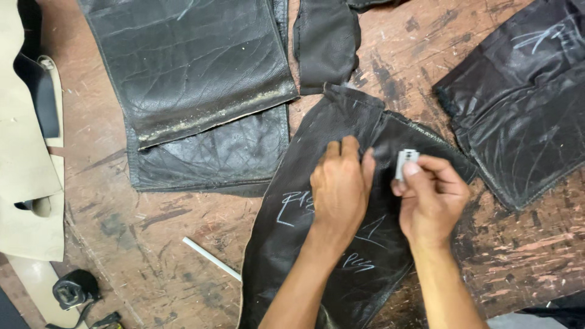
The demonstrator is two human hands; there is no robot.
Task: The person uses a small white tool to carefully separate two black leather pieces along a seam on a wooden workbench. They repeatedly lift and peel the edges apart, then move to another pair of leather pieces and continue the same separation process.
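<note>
A black leather piece (292, 244) with white chalk marks lies on the worn wooden table (183, 244) in front of me. My left hand (341, 189) presses flat on it, fingers together near a fold at its upper part. My right hand (429, 198) pinches a small flat silver razor blade (405, 161) between thumb and fingers, held upright just right of my left fingertips, at the leather's seam.
Large black leather panels (195, 73) lie at the top left, a smaller strip (326, 42) at top centre, another panel (524, 103) at the right. A white stick (210, 259) rests on the table lower left. Beige material (24, 152) hangs off the left edge.
</note>
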